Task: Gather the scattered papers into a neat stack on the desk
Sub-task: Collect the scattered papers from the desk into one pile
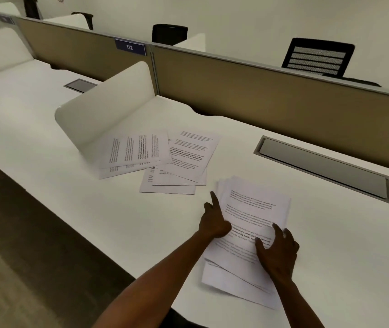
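1. Left hand lies on the left edge of the near pile of papers, index finger pointing away, the other fingers loose, gripping nothing.
2. Right hand presses flat on top of that pile, fingers spread wide, not clenched.
3. The sheets under the palms are fanned, corners poking out toward the wrists.
4. Beyond the fingertips, more loose papers lie overlapping on the white table, the far ones touching a white divider.
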`<action>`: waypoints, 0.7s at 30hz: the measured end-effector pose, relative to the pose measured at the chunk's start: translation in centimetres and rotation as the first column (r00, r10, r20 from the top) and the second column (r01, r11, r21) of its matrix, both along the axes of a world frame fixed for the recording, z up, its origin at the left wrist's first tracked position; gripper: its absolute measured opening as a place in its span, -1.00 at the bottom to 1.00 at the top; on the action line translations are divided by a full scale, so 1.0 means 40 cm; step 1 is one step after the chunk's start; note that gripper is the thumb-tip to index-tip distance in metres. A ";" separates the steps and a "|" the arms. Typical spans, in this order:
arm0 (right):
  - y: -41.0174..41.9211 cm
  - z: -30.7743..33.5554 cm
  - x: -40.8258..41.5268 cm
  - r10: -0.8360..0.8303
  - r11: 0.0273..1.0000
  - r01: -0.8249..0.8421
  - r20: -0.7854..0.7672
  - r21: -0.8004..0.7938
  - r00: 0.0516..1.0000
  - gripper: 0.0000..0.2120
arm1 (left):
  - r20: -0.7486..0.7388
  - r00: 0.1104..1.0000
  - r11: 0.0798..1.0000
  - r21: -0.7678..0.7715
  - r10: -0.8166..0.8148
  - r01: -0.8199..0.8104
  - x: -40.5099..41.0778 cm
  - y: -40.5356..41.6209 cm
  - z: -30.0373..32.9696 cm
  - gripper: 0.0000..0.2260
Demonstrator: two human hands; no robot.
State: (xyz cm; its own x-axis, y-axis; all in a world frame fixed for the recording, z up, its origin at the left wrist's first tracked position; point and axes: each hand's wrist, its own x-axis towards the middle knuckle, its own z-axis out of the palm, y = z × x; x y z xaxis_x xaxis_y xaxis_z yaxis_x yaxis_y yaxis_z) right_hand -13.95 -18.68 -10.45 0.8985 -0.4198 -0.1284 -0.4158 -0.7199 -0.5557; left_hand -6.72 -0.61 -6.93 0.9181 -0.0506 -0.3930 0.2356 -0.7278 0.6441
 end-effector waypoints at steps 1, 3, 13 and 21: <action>0.005 0.001 0.003 -0.015 1.000 0.015 0.018 -0.001 1.000 -0.31 | 0.027 1.000 1.000 0.006 0.014 -0.014 0.003 0.016 -0.008 -0.03; 0.026 0.007 0.010 -0.030 1.000 0.030 0.084 -0.004 0.996 -0.31 | 0.099 0.995 0.999 0.042 0.027 -0.032 0.007 0.059 -0.022 -0.09; 0.262 0.086 0.116 0.188 0.948 -0.236 0.221 0.214 0.957 -0.34 | 0.196 0.973 0.886 0.463 -0.124 0.020 0.097 0.397 -0.083 -0.31; 0.441 0.154 0.336 0.228 0.865 -0.227 0.051 0.448 0.972 -0.38 | 0.315 0.926 0.877 0.478 -0.210 0.037 0.097 0.524 -0.110 -0.39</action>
State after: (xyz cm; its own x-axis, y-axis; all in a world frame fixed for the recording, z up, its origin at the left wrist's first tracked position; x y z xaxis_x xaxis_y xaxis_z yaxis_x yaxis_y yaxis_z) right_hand -0.49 -1.05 -4.28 0.9612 -0.1005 -0.2567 -0.2733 -0.4685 -0.8401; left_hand -2.82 20.36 -11.34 0.9960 -0.0678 -0.0576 -0.0511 -0.9658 0.2542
